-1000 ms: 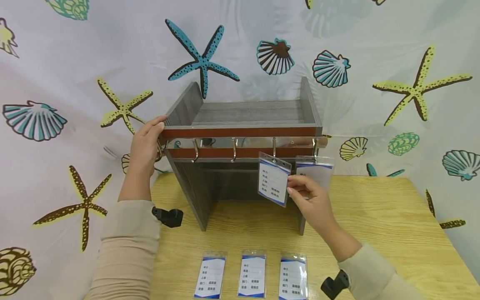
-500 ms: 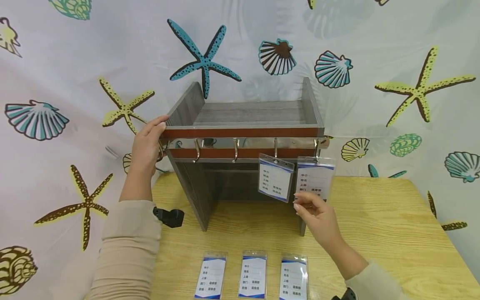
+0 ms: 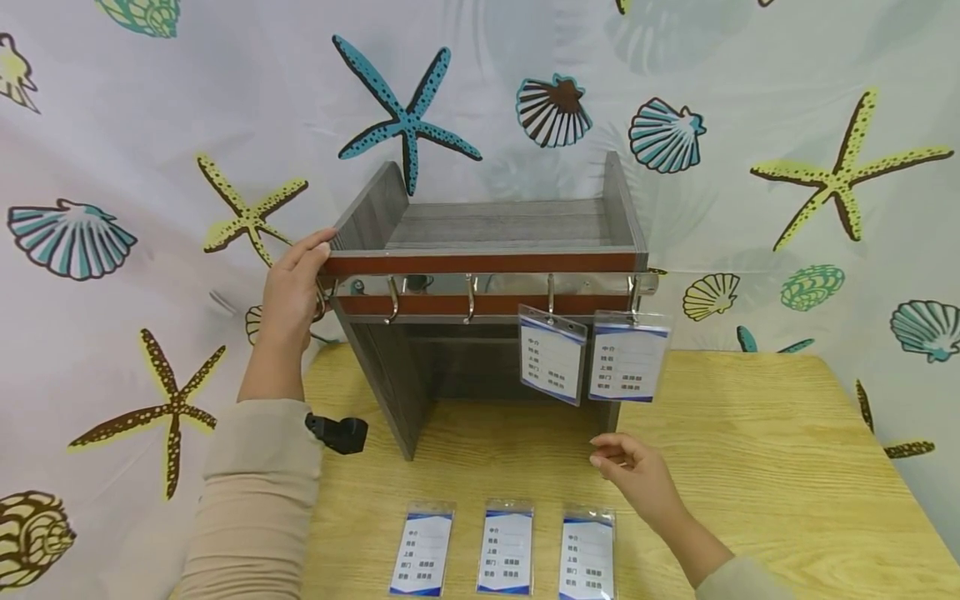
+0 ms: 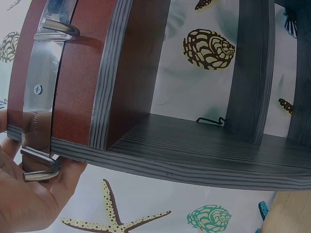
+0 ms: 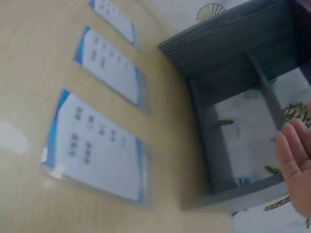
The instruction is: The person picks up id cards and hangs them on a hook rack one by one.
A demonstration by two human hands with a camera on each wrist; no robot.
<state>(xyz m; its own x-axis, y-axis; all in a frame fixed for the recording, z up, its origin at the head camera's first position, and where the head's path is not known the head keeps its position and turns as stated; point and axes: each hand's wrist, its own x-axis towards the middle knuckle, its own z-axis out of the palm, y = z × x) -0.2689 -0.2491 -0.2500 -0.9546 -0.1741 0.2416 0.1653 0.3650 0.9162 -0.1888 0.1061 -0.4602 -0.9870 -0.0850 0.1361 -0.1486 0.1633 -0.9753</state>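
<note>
A grey wooden shelf rack [image 3: 487,242] with a red-brown front rail and metal hooks [image 3: 471,298] stands at the far side of a wooden table [image 3: 750,467]. The left hand [image 3: 288,292] grips its left corner. Two badge cards [image 3: 552,354] hang at the right. The right hand [image 3: 633,471], which held a hanging card a second ago, has dropped, fingers relaxed and empty, above three cards [image 3: 504,557] near the front edge. A seashell curtain [image 3: 750,125] hangs behind.

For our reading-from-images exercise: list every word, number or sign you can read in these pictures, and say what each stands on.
Hanging badge cards: rows of printed characters, too small to read.
Badge cards on the table: the same blue-edged print, too small or blurred to read.
Metal hook rail: faint engraved mark, unreadable.
Nothing else bears text.
</note>
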